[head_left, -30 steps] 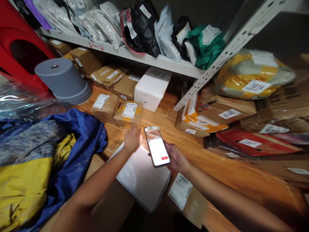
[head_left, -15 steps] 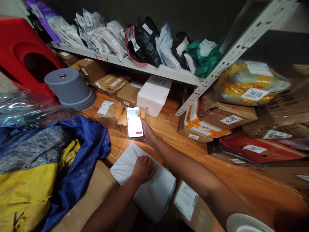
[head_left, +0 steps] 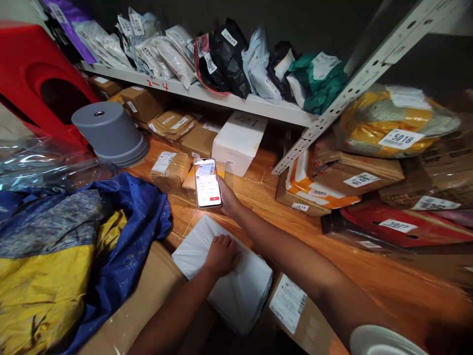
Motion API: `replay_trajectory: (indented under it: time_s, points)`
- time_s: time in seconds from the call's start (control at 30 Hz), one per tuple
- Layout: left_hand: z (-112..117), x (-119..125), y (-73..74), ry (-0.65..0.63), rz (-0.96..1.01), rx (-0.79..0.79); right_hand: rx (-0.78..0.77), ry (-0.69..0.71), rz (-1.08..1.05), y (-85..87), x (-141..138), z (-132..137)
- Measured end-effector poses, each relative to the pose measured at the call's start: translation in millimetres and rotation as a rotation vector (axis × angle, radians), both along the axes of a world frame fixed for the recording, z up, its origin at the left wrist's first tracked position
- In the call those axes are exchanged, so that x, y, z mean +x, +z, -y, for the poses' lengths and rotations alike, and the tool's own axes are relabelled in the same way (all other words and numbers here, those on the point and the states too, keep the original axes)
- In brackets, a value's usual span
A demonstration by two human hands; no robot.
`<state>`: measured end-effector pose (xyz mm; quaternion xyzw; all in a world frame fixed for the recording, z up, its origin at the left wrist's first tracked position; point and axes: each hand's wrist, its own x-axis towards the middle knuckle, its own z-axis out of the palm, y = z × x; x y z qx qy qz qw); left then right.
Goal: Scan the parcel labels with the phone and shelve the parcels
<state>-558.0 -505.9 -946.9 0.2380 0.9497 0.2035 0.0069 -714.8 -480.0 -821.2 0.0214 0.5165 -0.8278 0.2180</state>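
Observation:
My right hand reaches forward and holds a lit phone upright over a small taped cardboard box on the wooden floor. My left hand rests on a white plastic parcel that lies on a large brown carton; its fingers are curled down onto the wrapping. Another labelled cardboard box sits just left of the phone, and a white foam box stands behind it.
A white shelf carries several bagged parcels above more boxes. A grey round stool and a red plastic stool stand at the left, with blue and yellow sacks. Stacked parcels crowd the right beside a slanted metal upright.
My right hand carried the phone forward and left, over the small taped box. My left hand drew back and settled on the white parcel.

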Motion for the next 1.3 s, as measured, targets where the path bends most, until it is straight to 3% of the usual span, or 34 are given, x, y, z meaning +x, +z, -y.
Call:
replay_trajectory:
  time_s: [0.3,0.73,0.93,1.03,1.1,1.2,1.3]
  points:
    - [0,-1,-0.4,-0.001,-0.008,0.001,-0.031,0.028,0.017,12.1,7,-3]
    - [2,-1,0.4,0.011,-0.024,0.009,-0.091,0.217,-0.045,50.2,60,-46]
    - [2,0,6.7,0.039,0.008,0.056,-0.08,0.168,-0.057,56.6,76,-63]
    - [18,7,13.7,0.203,0.026,0.087,-0.083,0.167,0.005,52.9,91,-83]
    - [43,11,16.8,0.442,0.044,0.089,-0.064,0.151,0.076,47.2,104,-104]
    - [94,8,19.3,0.823,0.33,0.19,0.009,0.112,0.17,36.4,127,-144]
    - [136,-8,22.9,0.808,0.626,0.327,0.06,0.025,0.247,26.3,153,-180]
